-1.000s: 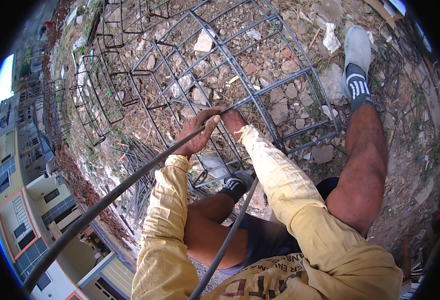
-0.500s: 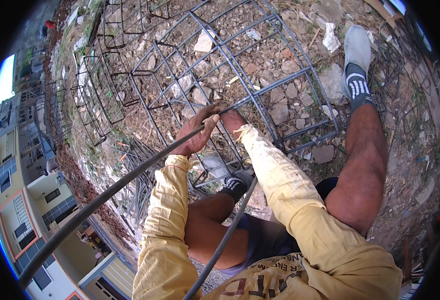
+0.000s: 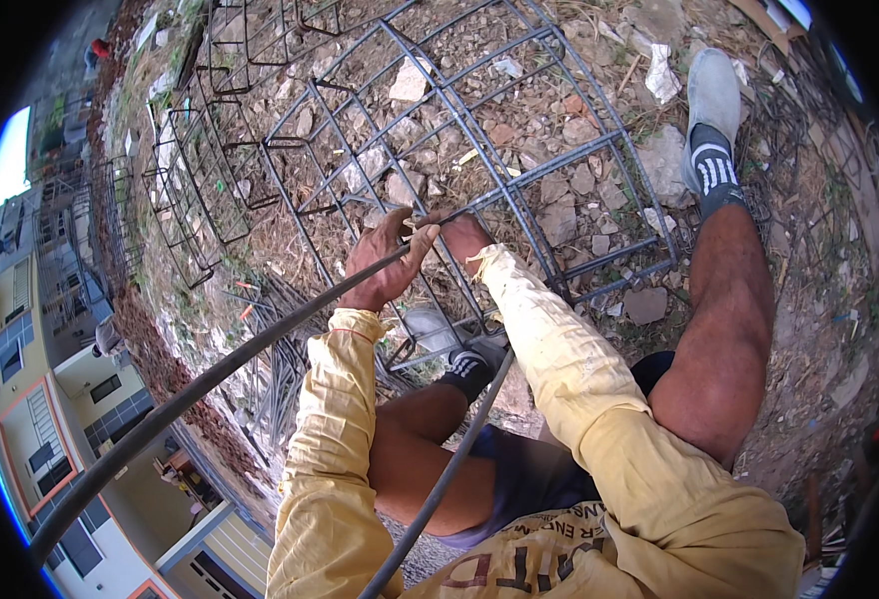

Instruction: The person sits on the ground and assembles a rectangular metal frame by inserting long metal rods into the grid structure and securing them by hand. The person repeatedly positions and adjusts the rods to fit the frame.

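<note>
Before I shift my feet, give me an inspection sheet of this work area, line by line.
Surface: rough, uneven ground, strewn with stones and dry plant bits.
Job's things: rebar cage lying ahead; long steel bar slanting from lower left to the hands; second steel bar running down in front of the body.
Clutter: white crumpled scrap beyond the cage; loose thin rods at left.
Hands: left hand at the long bar's upper end; right hand beside it, partly hidden; grips unclear.
Cables: nothing seen.
Surroundings: houses at far left.
</note>
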Tool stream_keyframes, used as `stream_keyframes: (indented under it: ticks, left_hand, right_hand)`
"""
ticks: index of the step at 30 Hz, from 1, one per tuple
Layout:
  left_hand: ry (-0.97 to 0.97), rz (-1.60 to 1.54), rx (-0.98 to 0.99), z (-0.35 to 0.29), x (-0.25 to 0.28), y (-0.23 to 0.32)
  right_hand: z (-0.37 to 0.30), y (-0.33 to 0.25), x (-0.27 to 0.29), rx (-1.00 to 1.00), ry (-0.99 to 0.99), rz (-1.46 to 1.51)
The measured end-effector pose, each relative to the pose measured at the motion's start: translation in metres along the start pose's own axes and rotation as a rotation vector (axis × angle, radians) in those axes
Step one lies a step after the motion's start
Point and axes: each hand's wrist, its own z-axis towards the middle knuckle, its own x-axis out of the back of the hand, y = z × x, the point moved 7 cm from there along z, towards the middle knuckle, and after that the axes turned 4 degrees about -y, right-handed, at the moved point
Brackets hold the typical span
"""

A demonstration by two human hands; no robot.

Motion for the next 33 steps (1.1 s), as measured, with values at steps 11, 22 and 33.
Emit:
stream_keyframes:
  ticks: [11,22,33]
  left_hand:
    - [0.037,-0.089,0.026,-0.006,-0.004,-0.001]
    - [-0.033,-0.253,0.040,-0.002,-0.019,-0.007]
    - [-0.015,-0.253,-0.018,0.000,-0.018,-0.007]
  right_hand:
    - [-0.037,-0.011,0.006,-0.265,0.243,-0.223]
    - [-0.063,-0.049,-0.003,-0.101,0.160,-0.451]
    - [-0.063,-0.061,0.007,-0.141,0.269,-0.463]
